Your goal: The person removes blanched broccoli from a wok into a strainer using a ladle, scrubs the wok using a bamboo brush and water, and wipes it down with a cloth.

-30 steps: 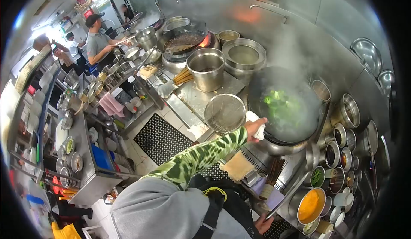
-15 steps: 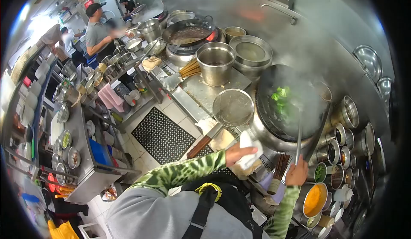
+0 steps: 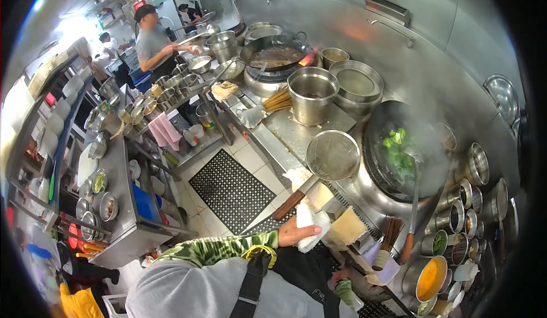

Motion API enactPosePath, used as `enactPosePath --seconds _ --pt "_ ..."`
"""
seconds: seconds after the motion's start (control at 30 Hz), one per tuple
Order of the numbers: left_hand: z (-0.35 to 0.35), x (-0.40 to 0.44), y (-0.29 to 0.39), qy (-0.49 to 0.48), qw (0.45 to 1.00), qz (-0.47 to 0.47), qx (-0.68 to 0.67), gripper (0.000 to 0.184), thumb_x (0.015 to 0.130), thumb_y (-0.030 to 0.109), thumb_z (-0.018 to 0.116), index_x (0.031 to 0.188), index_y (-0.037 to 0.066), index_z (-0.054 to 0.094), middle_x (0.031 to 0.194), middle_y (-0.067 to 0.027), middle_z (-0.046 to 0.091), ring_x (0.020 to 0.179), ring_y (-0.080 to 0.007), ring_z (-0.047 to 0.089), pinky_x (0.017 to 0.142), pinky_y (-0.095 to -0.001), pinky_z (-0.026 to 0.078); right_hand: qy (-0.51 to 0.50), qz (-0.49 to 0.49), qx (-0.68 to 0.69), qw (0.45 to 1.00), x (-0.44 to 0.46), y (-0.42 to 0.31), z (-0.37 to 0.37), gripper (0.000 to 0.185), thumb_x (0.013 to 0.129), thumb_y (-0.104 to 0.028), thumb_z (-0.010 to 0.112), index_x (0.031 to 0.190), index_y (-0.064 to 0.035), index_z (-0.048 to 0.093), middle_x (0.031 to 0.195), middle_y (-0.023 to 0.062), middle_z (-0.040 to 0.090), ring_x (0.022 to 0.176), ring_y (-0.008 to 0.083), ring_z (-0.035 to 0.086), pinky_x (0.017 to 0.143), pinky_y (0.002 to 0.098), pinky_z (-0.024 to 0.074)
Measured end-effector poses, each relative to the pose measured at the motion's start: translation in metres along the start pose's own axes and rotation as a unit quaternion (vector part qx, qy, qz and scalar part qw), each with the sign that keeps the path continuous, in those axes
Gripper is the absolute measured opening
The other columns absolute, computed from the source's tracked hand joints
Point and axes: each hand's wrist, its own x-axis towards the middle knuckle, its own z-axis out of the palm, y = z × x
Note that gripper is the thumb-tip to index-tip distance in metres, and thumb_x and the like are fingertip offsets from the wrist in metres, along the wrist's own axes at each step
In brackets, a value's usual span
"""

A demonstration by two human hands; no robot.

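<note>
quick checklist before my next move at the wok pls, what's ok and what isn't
1. Cloth in hand: ok, the left hand grips the white cloth.
2. Right hand on the ladle: not ok, the right hand is low beside the black apron, away from it.
3. Ladle placed: ok, its head is in the wok, handle out over the rim.
4. Greens in the wok: ok.
5. Greens cooked through: cannot tell, steam veils part of them.
6. Strainer nearby: ok, beside the wok.

- The left arm point(image 3: 228, 248) reaches across in front, forearm nearly level.
- The left hand point(image 3: 293, 232) curls in a grip.
- The right hand point(image 3: 341, 275) sits low, partly hidden.
</note>
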Motion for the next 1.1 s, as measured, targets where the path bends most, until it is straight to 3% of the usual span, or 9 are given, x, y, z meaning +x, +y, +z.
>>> enactPosePath --seconds 0.1,0.27,0.33,0.37,0.4,0.47,0.87,1.07,1.1 --pt "0.001 -0.001 0.007 -0.012 1.000 -0.008 0.026 0.041 0.091 0.028 0.063 0.118 -0.001 0.054 0.097 -0.0042 0.061 0.087 -0.0126 0.055 0.076 -0.0296 0.046 -0.035 -0.096 -0.040 0.994 -0.077 -0.074 0.052 0.026 0.087 -0.039 0.060 0.094 -0.0163 0.050 0.070 0.0061 0.054 0.057 0.0259 0.052 0.049 0.0422 0.0436" --pt "-0.005 -0.004 0.004 -0.001 0.999 -0.020 0.046 0.045 0.091 0.032 0.063 0.120 -0.001 0.054 0.099 -0.0058 0.062 0.090 -0.0148 0.056 0.079 -0.0310 0.046 -0.256 -0.204 -0.081 0.941 -0.143 -0.170 0.085 0.044 0.089 -0.032 0.063 0.129 -0.0184 0.049 0.094 0.0075 0.064 0.072 0.0269 0.061 0.057 0.0402 0.0507" --pt "-0.011 -0.001 -0.012 0.010 0.998 -0.007 0.063 0.045 0.090 0.033 0.063 0.120 -0.001 0.055 0.099 -0.0062 0.062 0.090 -0.0150 0.057 0.079 -0.0312 0.046 -0.249 -0.218 -0.028 0.943 -0.151 -0.182 0.091 0.049 0.091 -0.027 0.062 0.136 -0.0195 0.042 0.108 0.0077 0.062 0.076 0.0255 0.063 0.056 0.0366 0.0519" --pt "-0.012 -0.001 -0.014 0.013 0.998 -0.002 0.064 0.045 0.090 0.033 0.063 0.119 -0.001 0.055 0.099 -0.0061 0.063 0.089 -0.0151 0.057 0.079 -0.0313 0.046 -0.105 -0.200 0.080 0.971 -0.146 -0.158 0.110 0.060 0.090 -0.026 0.063 0.142 -0.0216 0.034 0.117 0.0057 0.060 0.074 0.0244 0.064 0.052 0.0358 0.0530" --pt "-0.012 -0.001 -0.015 0.016 0.998 0.002 0.066 0.044 0.090 0.033 0.063 0.118 0.000 0.056 0.098 -0.0060 0.063 0.089 -0.0151 0.057 0.079 -0.0313 0.046 -0.025 -0.200 0.113 0.973 -0.139 -0.148 0.113 0.059 0.090 -0.027 0.063 0.142 -0.0211 0.034 0.116 0.0060 0.060 0.074 0.0243 0.063 0.052 0.0357 0.0528" --pt "-0.012 0.000 -0.016 0.019 0.998 0.008 0.057 0.044 0.090 0.033 0.064 0.117 0.000 0.057 0.098 -0.0059 0.063 0.088 -0.0151 0.057 0.078 -0.0312 0.046 0.003 -0.207 0.098 0.973 -0.130 -0.142 0.105 0.058 0.091 -0.029 0.062 0.141 -0.0201 0.035 0.115 0.0065 0.060 0.073 0.0240 0.063 0.051 0.0355 0.0523" --pt "-0.007 0.010 -0.017 0.014 0.997 0.018 0.068 0.039 0.092 0.033 0.062 0.112 0.000 0.058 0.089 -0.0045 0.062 0.080 -0.0143 0.057 0.072 -0.0305 0.046 -0.016 -0.270 0.033 0.962 -0.048 -0.122 0.055 0.051 0.095 -0.039 0.055 0.137 -0.0141 0.041 0.107 0.0094 0.061 0.071 0.0224 0.061 0.049 0.0342 0.0497" --pt "-0.002 0.012 -0.010 0.023 0.997 0.014 0.077 0.039 0.092 0.033 0.061 0.112 0.000 0.058 0.087 -0.0042 0.061 0.078 -0.0133 0.056 0.071 -0.0304 0.046 0.031 -0.207 0.089 0.974 -0.107 -0.124 0.081 0.057 0.088 -0.041 0.064 0.134 -0.0173 0.041 0.082 0.0062 0.060 0.036 0.0212 0.045 0.033 0.0346 0.0400" --pt "-0.002 0.012 -0.010 0.024 0.997 0.011 0.076 0.039 0.092 0.033 0.061 0.112 0.000 0.058 0.087 -0.0040 0.061 0.078 -0.0131 0.055 0.071 -0.0302 0.045 0.070 -0.181 0.080 0.978 -0.114 -0.124 0.084 0.057 0.088 -0.040 0.065 0.135 -0.0172 0.041 0.083 0.0064 0.060 0.039 0.0209 0.047 0.034 0.0336 0.0407"
